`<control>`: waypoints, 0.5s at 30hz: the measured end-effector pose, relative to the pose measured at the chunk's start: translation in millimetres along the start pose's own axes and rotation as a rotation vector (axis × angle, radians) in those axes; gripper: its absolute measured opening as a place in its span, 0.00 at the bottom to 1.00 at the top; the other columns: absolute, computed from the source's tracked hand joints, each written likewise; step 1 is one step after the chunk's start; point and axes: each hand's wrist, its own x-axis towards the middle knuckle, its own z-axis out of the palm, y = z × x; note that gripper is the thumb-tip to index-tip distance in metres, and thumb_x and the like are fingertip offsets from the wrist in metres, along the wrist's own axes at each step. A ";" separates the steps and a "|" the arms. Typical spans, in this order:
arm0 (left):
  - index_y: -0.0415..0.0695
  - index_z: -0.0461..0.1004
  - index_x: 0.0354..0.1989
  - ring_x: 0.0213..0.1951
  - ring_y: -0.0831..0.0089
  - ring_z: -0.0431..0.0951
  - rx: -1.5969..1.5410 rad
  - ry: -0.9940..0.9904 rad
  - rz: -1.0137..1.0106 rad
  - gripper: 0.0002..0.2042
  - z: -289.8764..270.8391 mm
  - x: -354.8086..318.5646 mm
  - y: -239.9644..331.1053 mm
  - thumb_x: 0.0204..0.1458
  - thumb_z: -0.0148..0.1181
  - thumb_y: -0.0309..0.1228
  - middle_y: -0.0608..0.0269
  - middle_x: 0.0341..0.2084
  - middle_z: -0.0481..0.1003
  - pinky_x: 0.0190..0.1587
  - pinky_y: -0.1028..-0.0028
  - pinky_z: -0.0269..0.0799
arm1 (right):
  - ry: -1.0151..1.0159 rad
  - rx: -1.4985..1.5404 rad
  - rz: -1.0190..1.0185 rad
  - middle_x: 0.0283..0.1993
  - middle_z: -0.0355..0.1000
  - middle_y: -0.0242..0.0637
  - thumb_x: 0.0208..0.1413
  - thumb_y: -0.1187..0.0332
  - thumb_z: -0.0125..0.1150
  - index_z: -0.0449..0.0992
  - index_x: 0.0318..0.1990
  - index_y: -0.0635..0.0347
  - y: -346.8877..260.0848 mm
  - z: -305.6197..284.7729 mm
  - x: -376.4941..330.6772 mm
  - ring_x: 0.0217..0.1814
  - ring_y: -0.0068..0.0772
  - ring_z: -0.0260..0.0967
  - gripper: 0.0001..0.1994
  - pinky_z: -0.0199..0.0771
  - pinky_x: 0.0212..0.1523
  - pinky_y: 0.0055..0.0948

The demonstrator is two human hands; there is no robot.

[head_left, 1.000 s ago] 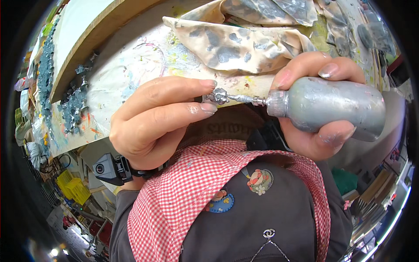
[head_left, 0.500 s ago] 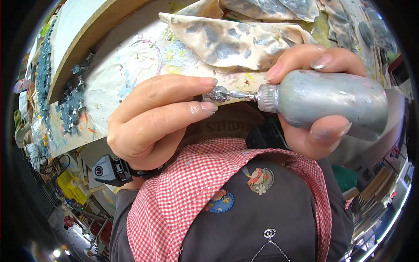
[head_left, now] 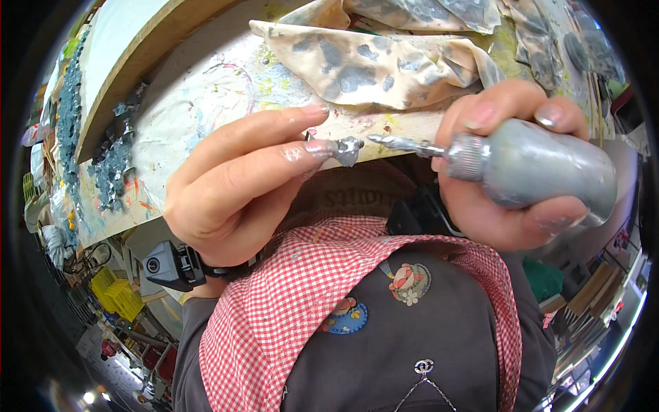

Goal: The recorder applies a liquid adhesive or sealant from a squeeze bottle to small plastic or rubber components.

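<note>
Between the fingertips of my left hand is a small grey piece with shiny silver patches; the fingers hide part of it, and its exact kind does not show. My right hand is wrapped round a silver-grey squeeze bottle, held on its side. From its ribbed collar, a thin nozzle coated in silver paint points left at the piece. A narrow gap separates nozzle tip and piece. Silver smears mark the fingertips of both hands.
A cream cloth with grey stains lies crumpled beyond my hands on the paint-spattered table. At the left, a wooden-edged board stands near clusters of small blue-grey pieces. A yellow crate sits lower left, below table level.
The bottle has moved right and its nozzle has come away from the small piece, leaving a gap. My left hand has shifted slightly, and the piece is tilted differently.
</note>
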 end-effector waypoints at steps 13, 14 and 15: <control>0.31 0.70 0.36 0.29 0.67 0.76 -0.069 0.009 -0.192 0.10 -1.7 -4.2 2.4 0.43 0.50 0.12 0.46 0.32 0.72 0.31 0.76 0.75 | -0.034 -0.024 -0.012 0.31 0.64 0.53 0.52 0.46 0.43 0.53 0.47 0.66 0.2 0.8 2.2 0.21 0.34 0.62 0.29 0.65 0.22 0.22; 0.31 0.70 0.36 0.29 0.67 0.76 -0.075 0.010 -0.206 0.10 -0.5 -2.1 4.3 0.44 0.50 0.12 0.46 0.31 0.72 0.31 0.76 0.75 | -0.036 -0.028 -0.010 0.30 0.64 0.53 0.52 0.46 0.43 0.53 0.46 0.66 0.3 0.3 2.8 0.22 0.34 0.63 0.29 0.65 0.22 0.22; 0.31 0.70 0.36 0.29 0.67 0.76 -0.082 0.010 -0.219 0.09 0.4 0.0 5.9 0.44 0.50 0.13 0.47 0.31 0.72 0.30 0.76 0.75 | -0.038 -0.033 -0.009 0.30 0.64 0.53 0.52 0.46 0.42 0.53 0.46 0.66 0.5 -0.2 3.4 0.22 0.34 0.63 0.29 0.66 0.23 0.22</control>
